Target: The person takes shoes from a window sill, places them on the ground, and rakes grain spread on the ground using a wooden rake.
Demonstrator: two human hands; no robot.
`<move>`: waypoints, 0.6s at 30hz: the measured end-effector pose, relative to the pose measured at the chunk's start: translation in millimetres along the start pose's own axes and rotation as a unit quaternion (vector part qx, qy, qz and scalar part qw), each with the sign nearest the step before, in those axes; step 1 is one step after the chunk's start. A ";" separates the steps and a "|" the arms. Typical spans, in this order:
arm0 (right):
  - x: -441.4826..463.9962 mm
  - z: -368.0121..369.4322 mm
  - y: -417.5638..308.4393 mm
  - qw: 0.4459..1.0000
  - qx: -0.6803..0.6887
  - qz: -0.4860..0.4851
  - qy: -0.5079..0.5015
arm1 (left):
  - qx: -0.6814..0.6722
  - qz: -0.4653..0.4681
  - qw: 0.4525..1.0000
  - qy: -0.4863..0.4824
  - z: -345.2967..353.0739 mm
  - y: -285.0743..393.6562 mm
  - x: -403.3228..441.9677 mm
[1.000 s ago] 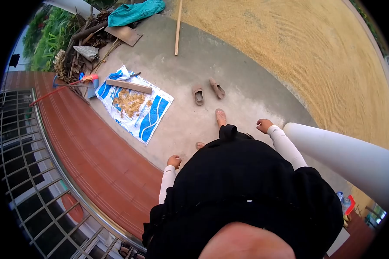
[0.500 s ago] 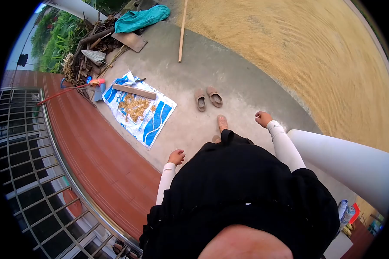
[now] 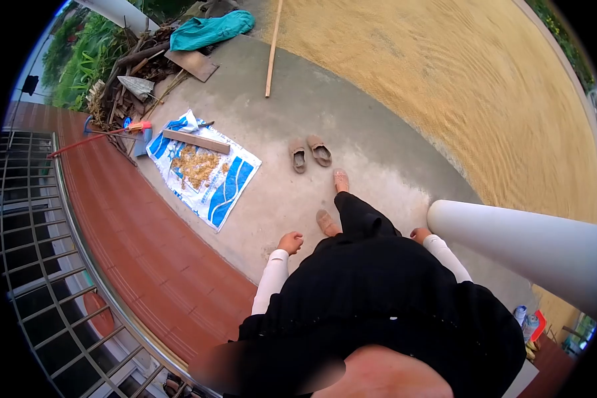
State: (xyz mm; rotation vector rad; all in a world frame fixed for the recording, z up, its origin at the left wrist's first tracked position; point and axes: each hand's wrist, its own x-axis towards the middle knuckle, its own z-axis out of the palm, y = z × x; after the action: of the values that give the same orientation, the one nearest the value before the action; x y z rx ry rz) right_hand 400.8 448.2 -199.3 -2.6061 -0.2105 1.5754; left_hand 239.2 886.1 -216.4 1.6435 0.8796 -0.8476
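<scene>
We note both hands low at the sides of the black clothing (image 3: 371, 278), white sleeves down to the wrists. The left hand (image 3: 290, 243) hangs above the concrete floor (image 3: 272, 126), fingers loosely bent; we see nothing in its hold. The right hand (image 3: 419, 235) is partly hidden at the edge of the clothing – we cannot tell whether it is open or closed. Just beside it, in our view, stands the thick white column (image 3: 511, 249).

Nearest the left hand are the feet (image 3: 326, 223), one ahead of the other. Beyond the forward foot we record a pair of brown slip-on shoes (image 3: 298, 158), side by side on the floor, their openings up.

To the left of the shoes, well apart from them, a blue-and-white sheet (image 3: 227, 196) lies flat, bearing a scatter of yellow-brown material (image 3: 197, 166) and a wooden board (image 3: 196, 141) laid across its far part. Further out we log a pole (image 3: 272, 56), reaching onto a broad spread of tan grains (image 3: 458, 73) – ridged in curving lines – and a teal bundle (image 3: 211, 30) by a heap of sticks (image 3: 129, 73).
</scene>
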 end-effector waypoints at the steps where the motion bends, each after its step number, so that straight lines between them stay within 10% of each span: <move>1: 4.2 -7.8 -1.2 1.000 -0.002 -0.006 0.005 | 0.044 -0.006 0.999 -0.001 1.5 -13.6 -4.5; 11: 102.7 -156.6 -73.5 0.988 0.019 -0.130 0.086 | -0.001 -0.193 0.979 0.071 -45.0 -0.5 -27.1; 18: 164.4 -242.7 -94.4 0.988 -0.018 -0.134 0.074 | -0.197 0.035 0.966 0.165 -65.9 138.9 27.0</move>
State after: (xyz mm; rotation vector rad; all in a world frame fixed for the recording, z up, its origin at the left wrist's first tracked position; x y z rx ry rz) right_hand 684.4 567.0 -216.3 -2.5742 -0.5554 1.2961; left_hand 380.0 927.4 -163.1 1.4685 1.1309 -0.3218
